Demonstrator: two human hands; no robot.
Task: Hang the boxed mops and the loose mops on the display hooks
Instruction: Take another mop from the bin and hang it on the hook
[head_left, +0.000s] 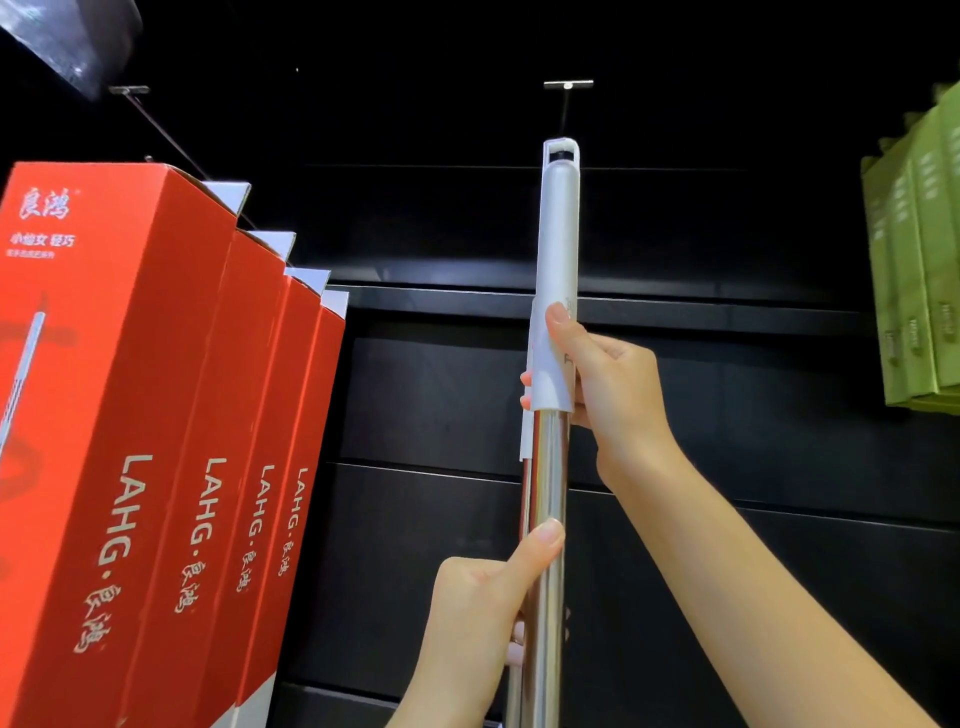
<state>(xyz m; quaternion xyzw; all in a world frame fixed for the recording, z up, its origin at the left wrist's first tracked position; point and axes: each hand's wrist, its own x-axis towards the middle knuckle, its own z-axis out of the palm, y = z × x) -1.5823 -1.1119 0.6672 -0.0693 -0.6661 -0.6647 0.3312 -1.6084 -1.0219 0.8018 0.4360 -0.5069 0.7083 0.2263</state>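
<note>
1. Head view, progress. Four red boxed mops (156, 415) hang in a row at 9 o'clock, on a hook rod (171, 140) running up to 10 o'clock; that part of the task looks done. Green boxes (919, 260) hang at 3 o'clock; whether they hold mops cannot be told.
2. One loose mop (553, 364) is in hand, pole upright at frame centre. Its white grip end has a hanging loop (561, 150) at 12 o'clock, just below the display hook (568, 85). Loop is not yet over the hook; whether it touches the hook's rod is unclear against the dark panel.
3. Right hand (608, 379): fingers curled round the white grip, thumb laid flat up its front. It sits at 6 o'clock from the loop, on the lower part of the grip.
4. Left hand (488, 613): wrapped round the steel pole, thumb pressed on the front, at 6 o'clock from the right hand.
5. Judgement: left to do is to lift the loop onto the hook and let go. Further loose mops, if any, are out of view.
</note>
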